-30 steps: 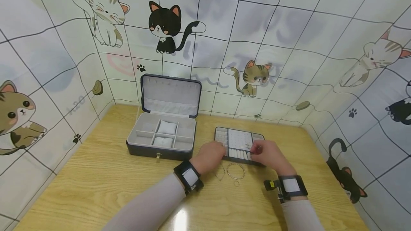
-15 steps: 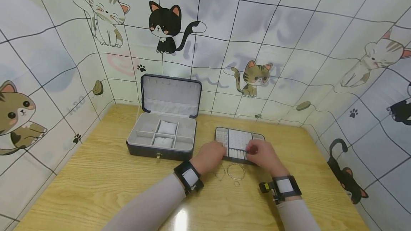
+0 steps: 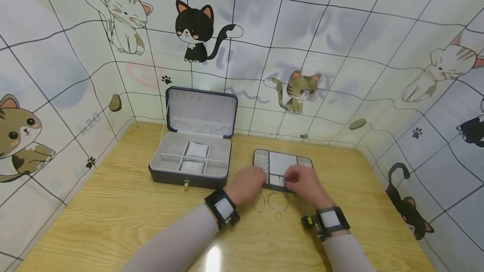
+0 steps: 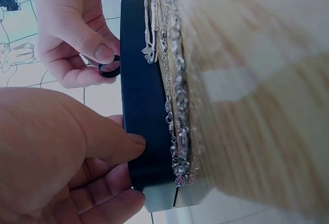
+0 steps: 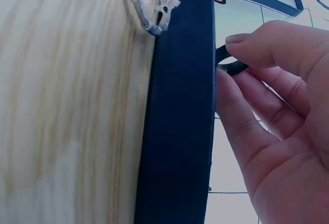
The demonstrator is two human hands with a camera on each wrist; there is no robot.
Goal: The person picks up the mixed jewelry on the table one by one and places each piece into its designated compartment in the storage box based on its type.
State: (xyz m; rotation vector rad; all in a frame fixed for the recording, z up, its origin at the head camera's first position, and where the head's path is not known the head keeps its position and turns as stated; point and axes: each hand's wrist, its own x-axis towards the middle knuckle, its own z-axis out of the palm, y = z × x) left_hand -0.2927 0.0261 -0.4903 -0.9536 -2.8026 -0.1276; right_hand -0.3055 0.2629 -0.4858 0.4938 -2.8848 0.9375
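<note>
A dark-edged jewelry tray (image 3: 281, 159) with pale ring rolls and small compartments lies on the table. My left hand (image 3: 247, 184) grips its front left corner, thumb (image 4: 134, 144) against the dark front wall. At the ring rolls, my right hand (image 3: 307, 184) pinches a black ring (image 5: 236, 69) between thumb and fingers, right by the tray's upper edge. Whether the ring touches a roll is hidden. In front of the tray lie a round bangle (image 3: 277, 210), a thin chain bracelet (image 3: 259, 210) and a small ring (image 3: 279, 216).
Left of the tray stands an open navy jewelry box (image 3: 170, 178), its lid raised against the cat-patterned backdrop (image 3: 249, 62). White cushions (image 3: 197, 150) sit in two of its compartments. Wood tabletop (image 3: 113, 213) stretches out in front of the box.
My right hand has moved left along the ring rolls, bringing the black ring toward the tray's middle. The left hand stays at the tray's corner.
</note>
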